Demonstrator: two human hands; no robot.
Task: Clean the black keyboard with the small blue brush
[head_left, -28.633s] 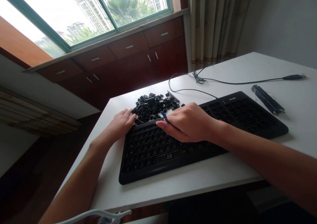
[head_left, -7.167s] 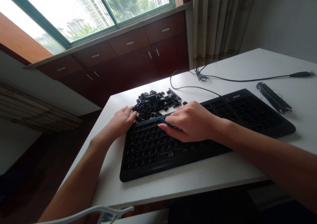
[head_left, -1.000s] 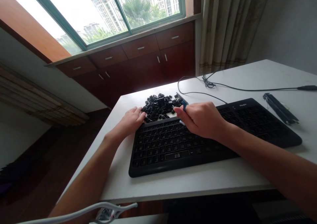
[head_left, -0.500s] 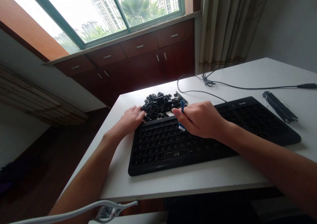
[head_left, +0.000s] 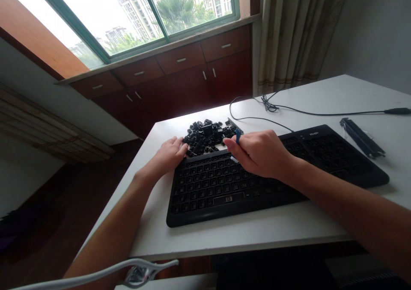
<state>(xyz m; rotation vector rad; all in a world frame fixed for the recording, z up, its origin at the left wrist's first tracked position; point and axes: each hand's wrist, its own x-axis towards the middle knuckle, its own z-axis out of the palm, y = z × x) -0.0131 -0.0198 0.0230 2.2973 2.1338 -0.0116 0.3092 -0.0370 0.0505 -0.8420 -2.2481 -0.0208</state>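
A black keyboard (head_left: 212,211) with its keycaps off lies on the white table, its key sockets bare. My right hand (head_left: 261,153) is closed around a small blue brush (head_left: 238,136) above the keyboard's upper middle. White bristles show below the fist; most of the handle is hidden. My left hand (head_left: 168,155) lies at the keyboard's far left corner, fingers stretched out and touching the edge of a heap of black keycaps (head_left: 205,134). Whether it also presses on the keyboard I cannot tell.
A black cable (head_left: 271,106) runs from the keyboard's back edge across the table (head_left: 340,89). Dark long strips (head_left: 362,138) lie to the right of the keyboard. In the lower left foreground is a white curved rod (head_left: 96,273). Wooden cabinets (head_left: 189,89) stand beyond the table.
The brush has tilted slightly in my right hand, and its white bristles have moved up a little. My left hand has stayed in place.
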